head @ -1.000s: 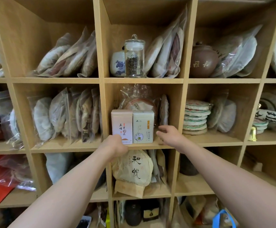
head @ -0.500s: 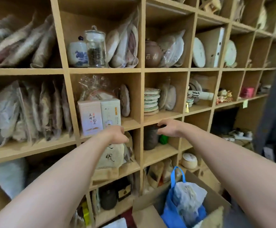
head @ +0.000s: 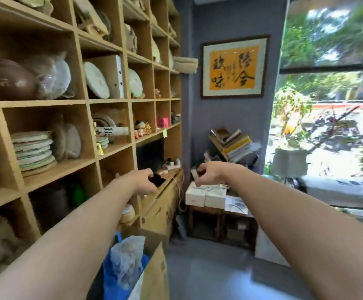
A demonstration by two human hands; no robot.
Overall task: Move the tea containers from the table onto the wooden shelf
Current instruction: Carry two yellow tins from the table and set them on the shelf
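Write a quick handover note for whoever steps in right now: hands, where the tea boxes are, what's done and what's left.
Left hand: held out in front, fingers loosely curled, holding nothing.
Right hand: same, raised above the small table, not touching anything.
Two white tea boxes sit side by side on that table in the corner, beside the wooden shelf.
Done: nothing I can confirm from this view.
Left: pick up both boxes, carry them to the shelf and set them in a compartment.
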